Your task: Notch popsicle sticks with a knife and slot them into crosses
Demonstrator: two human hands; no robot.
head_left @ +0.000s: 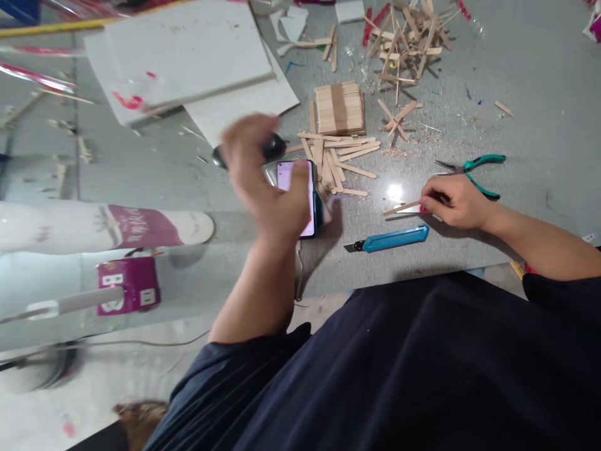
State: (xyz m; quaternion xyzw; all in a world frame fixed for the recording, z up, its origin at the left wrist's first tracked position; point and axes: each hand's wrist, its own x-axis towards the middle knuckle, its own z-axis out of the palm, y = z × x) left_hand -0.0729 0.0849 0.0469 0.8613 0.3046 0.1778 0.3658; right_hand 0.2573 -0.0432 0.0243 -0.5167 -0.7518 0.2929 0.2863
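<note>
My right hand [453, 200] pinches one end of a wooden craft stick [402, 208] just above the table. A small white and red piece shows beside the stick by the fingertips; what it is I cannot tell. My left hand [267, 181] is raised over a phone [307, 219] with a lit screen. Motion blurs its fingers, but the thumb stands apart from them and nothing shows between. Partly behind that hand lies a dark rounded object [275, 148]. Between the hands rests a blue utility knife [397, 238] with its blade out. Green-handled pliers [464, 166] lie beyond my right hand.
Loose craft sticks [335, 160] lie beside a banded stack of sticks [354, 109]. A star-shaped stick piece [399, 119] and a larger stick heap [413, 47] are farther back. White boards [188, 50], a white tube-shaped package [188, 227] and a purple box [150, 285] occupy the left.
</note>
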